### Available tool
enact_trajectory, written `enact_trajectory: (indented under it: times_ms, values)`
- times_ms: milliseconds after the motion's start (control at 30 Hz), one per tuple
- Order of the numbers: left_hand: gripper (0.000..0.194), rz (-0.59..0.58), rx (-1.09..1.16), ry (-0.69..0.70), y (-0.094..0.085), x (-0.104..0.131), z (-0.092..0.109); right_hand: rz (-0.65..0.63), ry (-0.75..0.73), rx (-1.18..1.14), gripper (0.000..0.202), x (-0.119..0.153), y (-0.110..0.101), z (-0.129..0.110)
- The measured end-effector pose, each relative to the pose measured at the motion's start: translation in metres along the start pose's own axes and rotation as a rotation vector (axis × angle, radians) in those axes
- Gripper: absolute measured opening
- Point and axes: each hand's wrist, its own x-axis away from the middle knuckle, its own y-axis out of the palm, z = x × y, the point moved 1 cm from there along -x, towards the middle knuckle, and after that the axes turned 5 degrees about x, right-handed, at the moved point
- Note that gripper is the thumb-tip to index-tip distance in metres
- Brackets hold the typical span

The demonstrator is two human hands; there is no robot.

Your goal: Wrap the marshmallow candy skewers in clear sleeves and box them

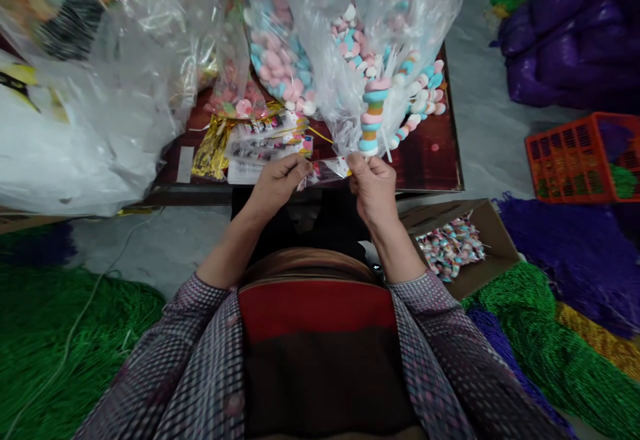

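Near the table's front edge, a small clear printed wrapper (330,171) is stretched between my two hands. My left hand (281,183) pinches its left end. The right end is between the thumb and fingers of my right hand (373,183). Rising just above my right hand is a candy skewer (373,117) of stacked pink, blue, white and orange pieces; the lower end of its stick is hidden by that hand. More clear wrappers (270,147) lie behind my left hand, beside gold twist ties (213,150).
Large plastic bags of pink, blue and white candies (280,60) cover the back of the table (430,167). A big white bag (75,140) lies left. On the right are a cardboard box (493,240) of wrapped candies, an orange crate (570,160) and green cords (545,333).
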Motion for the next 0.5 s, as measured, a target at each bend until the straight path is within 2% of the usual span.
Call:
enact_trajectory:
  times_ms: [100, 200, 367, 500]
  values:
    - [0.041, 0.036, 0.075, -0.027, 0.002, -0.001, -0.009, 0.026, -0.076, 0.061, 0.060, 0.001, 0.003, 0.004]
    - [0.036, 0.091, 0.193, -0.041, 0.001, -0.003, -0.019, -0.027, -0.136, 0.143, 0.054, 0.003, -0.004, 0.000]
    - [0.041, 0.150, 0.385, -0.070, -0.013, -0.006, -0.026, -0.094, -0.267, 0.296, 0.025, 0.014, -0.042, -0.026]
    - [0.043, 0.135, 0.430, -0.079, -0.023, -0.006, -0.024, -0.155, -0.353, 0.469, 0.017, 0.025, -0.071, -0.050]
